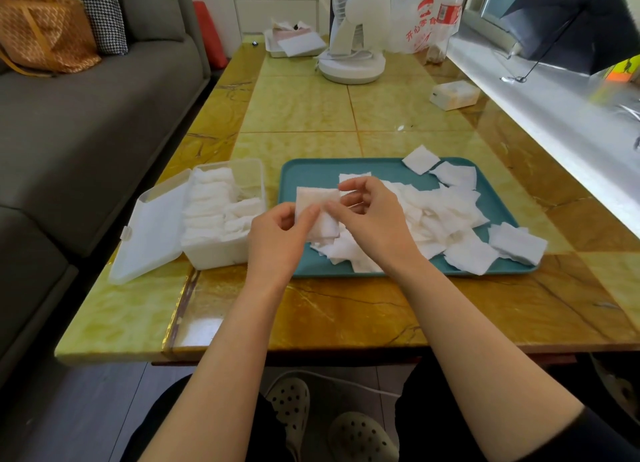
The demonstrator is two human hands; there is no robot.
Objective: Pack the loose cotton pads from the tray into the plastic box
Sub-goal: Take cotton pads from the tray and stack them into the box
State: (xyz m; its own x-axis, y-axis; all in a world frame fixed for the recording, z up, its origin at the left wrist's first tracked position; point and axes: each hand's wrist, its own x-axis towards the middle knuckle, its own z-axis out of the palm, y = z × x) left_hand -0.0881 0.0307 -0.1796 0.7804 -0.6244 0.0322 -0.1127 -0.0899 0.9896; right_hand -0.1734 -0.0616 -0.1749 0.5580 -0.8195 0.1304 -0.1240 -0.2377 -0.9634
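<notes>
left hand (pixel 277 235) and right hand (pixel 367 212) pinch a small stack of pads (pixel 317 212), frame centre | loose pile on tray (pixel 311 174) | plastic box (pixel 221 250) centre-left, mostly full | risk: light pinch lets stack fan out

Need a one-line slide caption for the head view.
Left hand and right hand hold cotton pads over the teal tray, beside the open, part-filled plastic box.
</notes>
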